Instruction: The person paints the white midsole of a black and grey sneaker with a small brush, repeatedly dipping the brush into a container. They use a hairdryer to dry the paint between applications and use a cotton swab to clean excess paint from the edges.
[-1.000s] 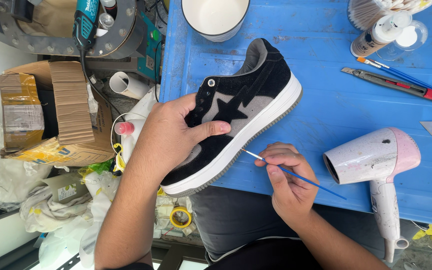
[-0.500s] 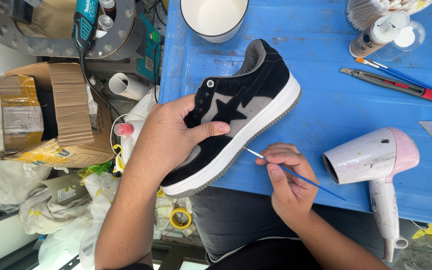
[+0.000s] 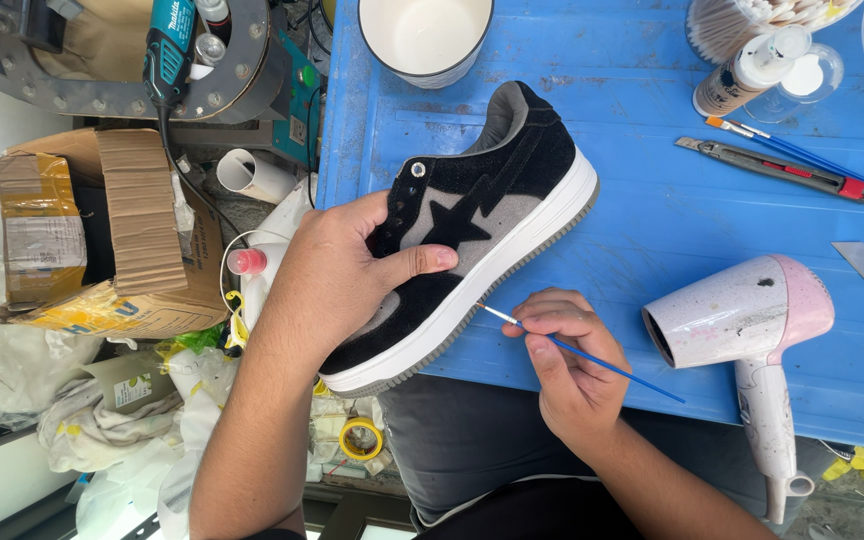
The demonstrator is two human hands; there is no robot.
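left hand grips the black and grey suede sneaker with white sole over the blue table edge; right hand pinches a thin blue-handled paintbrush, tip at the sole.

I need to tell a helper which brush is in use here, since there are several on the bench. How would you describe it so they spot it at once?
Start at the blue table and find the black and grey sneaker held by the left hand. Just below its white sole, the right hand pinches a thin brush with a blue handle. Unlike the other blue brushes lying beside the utility knife, this one is held, with its tip close to the sole.
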